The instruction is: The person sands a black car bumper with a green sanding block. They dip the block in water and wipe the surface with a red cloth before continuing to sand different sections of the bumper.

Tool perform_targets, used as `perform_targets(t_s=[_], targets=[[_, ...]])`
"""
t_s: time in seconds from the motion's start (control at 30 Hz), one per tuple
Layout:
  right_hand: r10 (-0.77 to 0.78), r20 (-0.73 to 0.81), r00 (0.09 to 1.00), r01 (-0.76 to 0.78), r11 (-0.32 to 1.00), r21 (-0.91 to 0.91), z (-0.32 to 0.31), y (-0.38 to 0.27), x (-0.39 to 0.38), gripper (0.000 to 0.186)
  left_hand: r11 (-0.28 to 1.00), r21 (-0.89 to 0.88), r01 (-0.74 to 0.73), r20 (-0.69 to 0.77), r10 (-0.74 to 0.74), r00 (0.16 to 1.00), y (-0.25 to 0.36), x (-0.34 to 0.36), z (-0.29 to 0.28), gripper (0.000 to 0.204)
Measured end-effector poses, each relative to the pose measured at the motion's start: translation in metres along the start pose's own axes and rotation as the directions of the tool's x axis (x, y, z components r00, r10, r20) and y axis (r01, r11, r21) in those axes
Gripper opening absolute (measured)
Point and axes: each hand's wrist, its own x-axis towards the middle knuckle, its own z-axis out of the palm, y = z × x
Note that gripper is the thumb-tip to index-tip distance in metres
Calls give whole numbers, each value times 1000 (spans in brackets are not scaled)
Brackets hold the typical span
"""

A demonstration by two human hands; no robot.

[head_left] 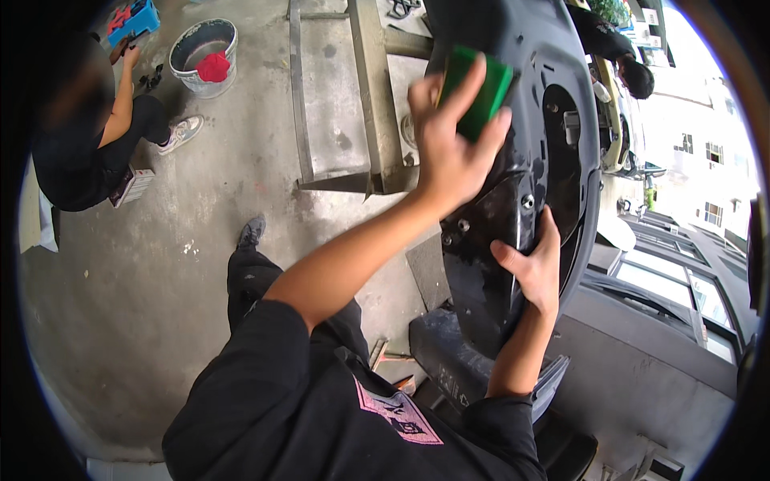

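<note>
A large black car bumper stretches from the top of the view down past my hands, with recesses, holes and a few small round metal fittings in it. Its dark surface looks wet in patches. In my left hand is a green rectangular block, gripped between thumb and fingers over the upper part of the bumper. Lower down, my right hand holds the bumper beside the long recess, thumb on the face and fingers stretched along the edge. Some of its fingers are hidden.
A metal frame stands left of the bumper. At left a seated person works near a bucket with a red cloth and a blue container. Another person is at upper right. A dark panel lies below the bumper.
</note>
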Motion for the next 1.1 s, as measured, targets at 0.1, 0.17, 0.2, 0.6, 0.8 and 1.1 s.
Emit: perform_targets(t_s=[0.1, 0.17, 0.2, 0.6, 0.8, 1.1], targets=[[23, 5, 1000, -23, 999, -35, -7, 0, 4, 76, 999, -8, 45, -35, -45, 998, -3, 7, 8, 63], [3, -5, 1000, -3, 1000, -31, -8, 0, 3, 82, 1000, -24, -5, 23, 6, 1000, 15, -42, -3, 65], [50, -2, 999, -50, 998, 26, -10, 3, 2, 80, 999, -39, -17, 47, 18, 999, 14, -48, -4, 66], [15, 0, 1000, -15, 1000, 3, -3, -2, 3, 74, 982, -74, 171, -13, -173, 985, 5, 24, 5, 62], [25, -3, 1000, -25, 999, 31, -5, -2, 4, 77, 988, -156, 15, -27, -19, 999, 15, -47, 0, 63], [-1, -41, 999, 3, 999, 46, -1, -4, 0, 71, 980, -178, 86, -10, -90, 996, 22, -27, -2, 58]])
